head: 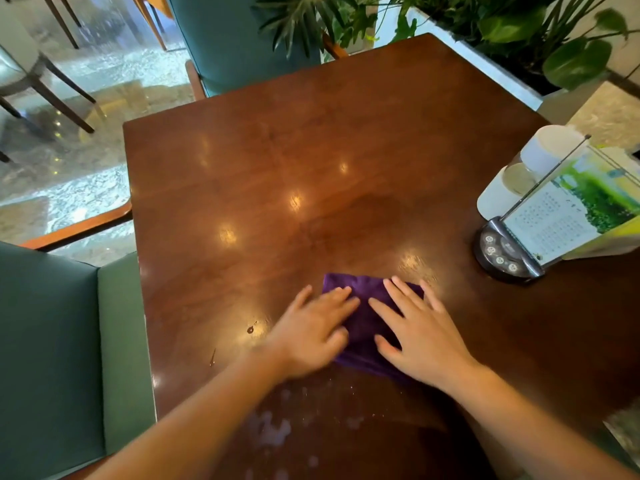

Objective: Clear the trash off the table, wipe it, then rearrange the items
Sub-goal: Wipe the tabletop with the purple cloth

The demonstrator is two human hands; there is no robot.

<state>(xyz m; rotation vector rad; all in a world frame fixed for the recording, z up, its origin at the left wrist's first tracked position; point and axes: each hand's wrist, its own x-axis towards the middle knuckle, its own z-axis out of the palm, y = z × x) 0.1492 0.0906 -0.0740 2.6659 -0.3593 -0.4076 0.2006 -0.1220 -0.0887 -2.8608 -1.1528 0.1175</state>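
Note:
A purple cloth (363, 320) lies flat on the dark wooden table (294, 161), near its front middle. My left hand (311, 336) presses on the cloth's left part with straight fingers. My right hand (417, 336) presses flat on its right part, fingers spread. A damp smear (346, 216) shows on the wood beyond the cloth. Small dark spots (251, 329) sit left of my left hand, and pale crumbs or droplets (273, 427) lie between my forearms near the front edge.
At the right edge stand a menu holder on a round black base (502, 254), a green leaflet (595, 202) and white containers (550, 147). Teal chairs stand at the left (69, 341) and at the far side (235, 39). Plants in a planter (519, 39) border the far right.

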